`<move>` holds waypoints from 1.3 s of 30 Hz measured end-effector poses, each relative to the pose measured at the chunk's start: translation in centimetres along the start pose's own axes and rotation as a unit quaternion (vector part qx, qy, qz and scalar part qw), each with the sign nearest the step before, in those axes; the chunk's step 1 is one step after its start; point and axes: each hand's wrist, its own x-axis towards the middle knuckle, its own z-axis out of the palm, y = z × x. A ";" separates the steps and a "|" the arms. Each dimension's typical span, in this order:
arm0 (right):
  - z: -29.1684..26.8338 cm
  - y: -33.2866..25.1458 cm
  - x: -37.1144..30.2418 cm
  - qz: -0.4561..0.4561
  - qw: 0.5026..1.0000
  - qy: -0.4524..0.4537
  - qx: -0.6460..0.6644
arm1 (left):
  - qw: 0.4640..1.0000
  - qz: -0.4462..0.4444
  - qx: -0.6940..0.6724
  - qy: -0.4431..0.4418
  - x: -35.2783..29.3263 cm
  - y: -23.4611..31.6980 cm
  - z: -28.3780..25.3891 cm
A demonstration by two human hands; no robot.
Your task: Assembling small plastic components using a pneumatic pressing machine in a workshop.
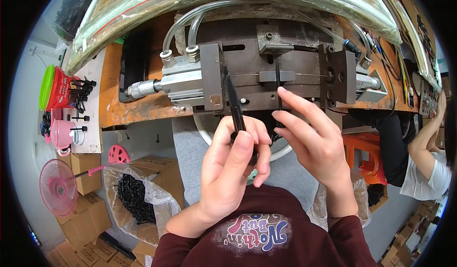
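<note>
- Left hand (228, 164) pinches a bundle of black cable ties (234, 103), upright, just in front of the metal press fixture (266, 74).
- Right hand (312, 141) is spread, fingers loose, index fingertip touching the fixture's lower edge.
- Rusty orange table (143, 107) carries the fixture.

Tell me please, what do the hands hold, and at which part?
The left hand pinches a bundle of thin black strips at its lower end; the rest sticks up toward the machine. The right hand is open, fingers spread, holding nothing visible.
</note>
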 end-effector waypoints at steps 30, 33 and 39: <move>-0.7 -3.6 0.2 -0.114 0.990 0.013 0.080 | 0.997 0.036 0.058 -0.041 0.5 -0.8 -0.8; -1.9 -3.4 0.3 -0.033 0.995 0.023 0.092 | 0.982 0.099 0.159 -0.003 0.6 -1.2 -1.1; -1.0 -0.7 0.6 0.028 0.999 0.033 0.020 | 0.983 0.083 0.164 0.000 0.1 -0.5 -1.5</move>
